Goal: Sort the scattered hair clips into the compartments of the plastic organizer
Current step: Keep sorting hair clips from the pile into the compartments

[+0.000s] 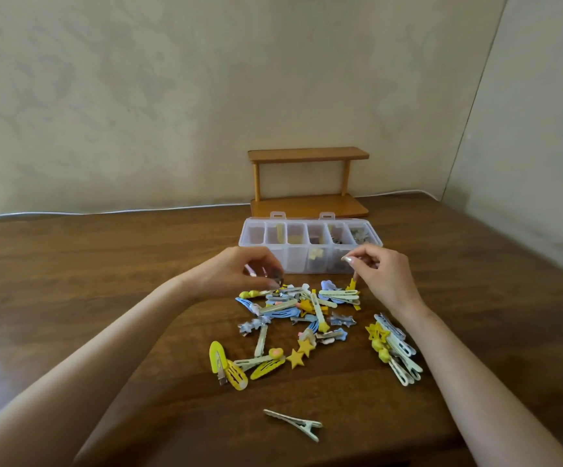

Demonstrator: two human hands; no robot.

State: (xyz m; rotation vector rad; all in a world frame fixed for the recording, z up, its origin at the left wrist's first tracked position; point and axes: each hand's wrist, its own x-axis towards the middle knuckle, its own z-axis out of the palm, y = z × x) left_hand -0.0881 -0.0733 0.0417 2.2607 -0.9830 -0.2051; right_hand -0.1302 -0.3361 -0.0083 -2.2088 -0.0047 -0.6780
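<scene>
Yellow, blue and cream hair clips point(307, 318) lie heaped on the wooden table point(105, 264), just in front of the clear organizer point(310, 244). At the heap's left edge, the left hand point(236, 274) pinches a small dark clip point(277, 278). Lifting it straight up should avoid dragging neighbours. The right hand point(381, 274) hovers, fingertips pressed together, seemingly empty, beside a yellow star clip point(351, 285).

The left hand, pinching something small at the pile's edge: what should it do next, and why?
Probably lift it and carry it to the organizer. The left hand pinches a small dark clip at the pile's far edge, and the open compartments sit just behind.
</scene>
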